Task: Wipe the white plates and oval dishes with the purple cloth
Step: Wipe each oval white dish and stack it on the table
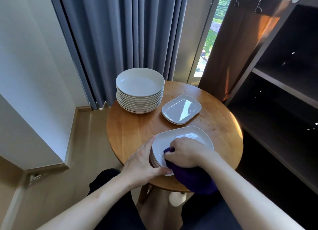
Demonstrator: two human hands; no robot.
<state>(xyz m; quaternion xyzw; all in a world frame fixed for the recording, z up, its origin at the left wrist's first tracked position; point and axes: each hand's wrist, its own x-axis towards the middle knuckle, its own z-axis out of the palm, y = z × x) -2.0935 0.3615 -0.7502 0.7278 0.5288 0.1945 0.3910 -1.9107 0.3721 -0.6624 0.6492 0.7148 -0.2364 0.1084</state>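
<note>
Purple cloth point(192, 180): bunched in fingers of right hand point(185, 154), pressed onto top oval dish point(194, 137). Left hand point(142, 164): fingers wide, bracing stack rim. Round plates point(139, 92): stacked on counter point(137, 130).

The bare left part of the round wooden table point(132, 126) is open; a tall stack of round white plates point(139, 85) blocks behind it.
</note>
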